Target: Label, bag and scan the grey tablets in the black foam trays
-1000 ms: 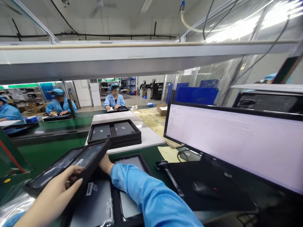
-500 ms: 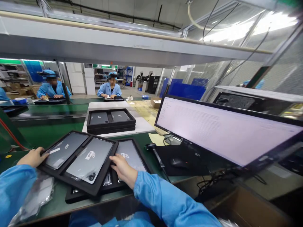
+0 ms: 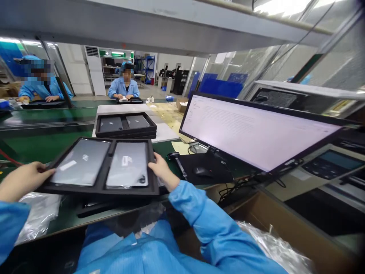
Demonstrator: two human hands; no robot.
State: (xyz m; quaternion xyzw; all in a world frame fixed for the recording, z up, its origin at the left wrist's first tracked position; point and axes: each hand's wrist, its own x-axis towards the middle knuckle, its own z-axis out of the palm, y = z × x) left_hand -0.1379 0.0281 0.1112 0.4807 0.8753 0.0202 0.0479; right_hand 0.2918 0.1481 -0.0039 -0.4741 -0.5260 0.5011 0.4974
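Between my two hands is a black tray [image 3: 108, 161] with two grey tablets in its wells. My left hand [image 3: 27, 179] grips its left edge, thumb on top. The right edge is pinched by my right hand [image 3: 164, 171]. The left tablet [image 3: 81, 161] has a white strip on its back; the right tablet [image 3: 127, 164] carries a small white label and shows its camera at the lower right corner. Beneath the held tray lies a second black tray [image 3: 94, 209], mostly hidden by it.
Ahead, stacked black trays [image 3: 127, 131] of tablets sit on a white board [image 3: 167, 133]. To the right are a monitor [image 3: 251, 129], a scanner [image 3: 178, 163], a mouse [image 3: 202, 171] and a cardboard box [image 3: 285, 224]. Clear plastic bags [image 3: 42, 213] lie at left. Two co-workers sit opposite.
The held tray has turned more level and square to me, lifted above the lower tray, and now covers most of it. My view has tilted downward.
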